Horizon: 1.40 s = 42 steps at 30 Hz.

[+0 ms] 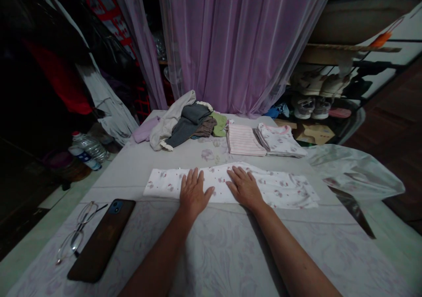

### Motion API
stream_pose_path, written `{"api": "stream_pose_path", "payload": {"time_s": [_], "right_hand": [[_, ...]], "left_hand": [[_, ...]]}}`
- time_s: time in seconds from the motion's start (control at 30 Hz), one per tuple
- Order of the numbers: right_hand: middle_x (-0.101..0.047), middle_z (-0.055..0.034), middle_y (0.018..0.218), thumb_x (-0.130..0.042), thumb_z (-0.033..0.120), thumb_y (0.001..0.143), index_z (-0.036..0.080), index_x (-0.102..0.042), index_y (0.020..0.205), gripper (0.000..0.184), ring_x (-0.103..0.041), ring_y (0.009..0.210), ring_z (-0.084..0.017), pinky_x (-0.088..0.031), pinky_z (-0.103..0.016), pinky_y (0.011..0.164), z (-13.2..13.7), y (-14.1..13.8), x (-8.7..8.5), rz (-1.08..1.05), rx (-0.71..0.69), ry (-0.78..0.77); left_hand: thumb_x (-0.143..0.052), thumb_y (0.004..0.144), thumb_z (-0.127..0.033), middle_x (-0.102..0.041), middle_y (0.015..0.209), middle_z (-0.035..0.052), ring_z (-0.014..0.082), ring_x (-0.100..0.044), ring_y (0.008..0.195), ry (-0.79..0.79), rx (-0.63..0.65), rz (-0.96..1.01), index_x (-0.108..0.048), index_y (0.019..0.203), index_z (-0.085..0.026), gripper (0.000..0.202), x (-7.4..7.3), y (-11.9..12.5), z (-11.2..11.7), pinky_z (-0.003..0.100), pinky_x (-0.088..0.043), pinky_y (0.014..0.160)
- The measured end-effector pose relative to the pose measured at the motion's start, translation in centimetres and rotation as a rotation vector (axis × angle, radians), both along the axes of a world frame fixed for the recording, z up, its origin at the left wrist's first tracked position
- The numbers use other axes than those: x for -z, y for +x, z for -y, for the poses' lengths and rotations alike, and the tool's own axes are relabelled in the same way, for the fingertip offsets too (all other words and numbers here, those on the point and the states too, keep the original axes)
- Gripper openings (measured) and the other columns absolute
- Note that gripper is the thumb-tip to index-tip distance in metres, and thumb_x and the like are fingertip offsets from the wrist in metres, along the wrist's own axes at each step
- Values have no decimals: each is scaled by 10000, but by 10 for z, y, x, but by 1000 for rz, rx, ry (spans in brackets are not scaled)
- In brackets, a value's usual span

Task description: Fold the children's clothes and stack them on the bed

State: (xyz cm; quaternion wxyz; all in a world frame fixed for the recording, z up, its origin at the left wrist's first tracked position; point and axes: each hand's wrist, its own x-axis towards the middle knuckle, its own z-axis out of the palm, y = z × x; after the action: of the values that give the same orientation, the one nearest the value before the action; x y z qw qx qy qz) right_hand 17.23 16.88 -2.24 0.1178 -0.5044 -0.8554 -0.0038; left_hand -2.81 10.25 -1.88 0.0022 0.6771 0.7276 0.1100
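Note:
A pair of white printed trousers [280, 187], folded lengthwise into a long strip, lies across the table in front of me. My left hand [194, 190] rests flat on its left half, fingers spread. Flat on the middle lies my right hand [245, 187], fingers also stretched out. Neither hand grips the cloth. Beyond the strip, to the right, sit a folded pink striped garment [244, 139] and a folded white printed top [278, 138] with a pink neckline. A loose heap of clothes [187, 119] lies at the back left.
A phone [102, 240] and eyeglasses [77, 233] lie at the table's front left. Plastic bottles [89, 147] stand off the left side. A clear plastic bag [359, 169] hangs by the right edge. Purple curtains [227, 46] close off the back; shoes [311, 107] stand on a rack.

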Motion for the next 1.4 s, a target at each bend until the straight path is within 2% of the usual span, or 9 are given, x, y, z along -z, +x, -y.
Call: {"api": "stream_pose_path", "payload": {"time_s": [0.17, 0.33, 0.47, 0.67, 0.9, 1.07, 1.23, 1.3, 1.4], "right_hand": [[-464, -113, 1479, -402, 358, 970, 211, -523, 1375, 448, -385, 1377, -290, -291, -522, 1102, 0, 0, 0, 35, 2, 17], [-472, -111, 1473, -400, 352, 965, 214, -533, 1371, 449, -390, 1374, -286, -299, -514, 1098, 1, -1, 2, 27, 10, 36], [-484, -106, 1464, -389, 347, 963, 209, -545, 1358, 446, -400, 1364, -281, -299, -508, 1098, 2, -1, 2, 24, 18, 43], [-494, -107, 1456, -396, 344, 955, 216, -558, 1345, 441, -408, 1355, -278, -297, -507, 1096, 2, -2, 2, 11, 26, 48], [-515, -118, 1435, -417, 338, 951, 204, -570, 1327, 427, -423, 1341, -282, -306, -511, 1085, 1, -1, 4, -30, 7, 69], [-526, -128, 1421, -412, 333, 948, 200, -579, 1310, 420, -442, 1324, -285, -311, -508, 1077, 2, -1, 2, -44, 4, 71], [-541, -130, 1403, -413, 340, 948, 185, -589, 1292, 417, -449, 1313, -286, -316, -494, 1073, 2, -1, 1, -55, 2, 67], [-543, -125, 1402, -421, 338, 946, 185, -594, 1286, 411, -452, 1313, -282, -315, -488, 1076, 2, -1, 1, -61, 9, 64], [-548, -122, 1399, -432, 336, 941, 187, -601, 1277, 405, -452, 1313, -277, -313, -480, 1082, 2, 0, 1, -83, 15, 64]], "left_hand": [[-440, 921, -510, -413, 1506, 152, 325, -349, 1411, 94, -110, -44, -485, 1408, -143, 612, 6, -36, 10, 543, -234, 1157], [-419, 933, -442, -477, 1462, 164, 304, -423, 1366, 153, -216, -20, -531, 1361, -134, 539, 6, -83, 25, 478, -294, 1137], [-322, 960, -326, -564, 1379, 159, 260, -507, 1282, 120, -420, 29, -552, 1326, -112, 482, -11, -124, 37, 392, -377, 1073], [-457, 885, -463, -648, 1194, 156, 337, -559, 1128, -76, -538, -7, -670, 1119, -168, 432, -39, -145, 45, 453, -441, 929], [-477, 868, -381, -681, 1123, 127, 307, -600, 1091, -227, -491, 52, -671, 971, -199, 286, -59, -145, 34, 378, -455, 862], [-466, 903, -300, -706, 1127, 49, 227, -666, 990, -83, -465, 208, -581, 1126, -248, 257, -67, -115, 38, 298, -471, 782], [-542, 876, -220, -716, 1086, 26, 200, -632, 1044, 126, -13, 237, -616, 1104, -251, 242, -54, -38, 57, 312, -443, 915], [-577, 871, -256, -724, 1011, 27, 201, -639, 987, 135, 173, 257, -649, 1024, -247, 170, -46, -15, 64, 313, -454, 871], [-532, 910, -279, -704, 857, 16, 162, -639, 852, 178, 189, 311, -644, 838, -230, 142, -39, -11, 69, 273, -459, 786]]}}
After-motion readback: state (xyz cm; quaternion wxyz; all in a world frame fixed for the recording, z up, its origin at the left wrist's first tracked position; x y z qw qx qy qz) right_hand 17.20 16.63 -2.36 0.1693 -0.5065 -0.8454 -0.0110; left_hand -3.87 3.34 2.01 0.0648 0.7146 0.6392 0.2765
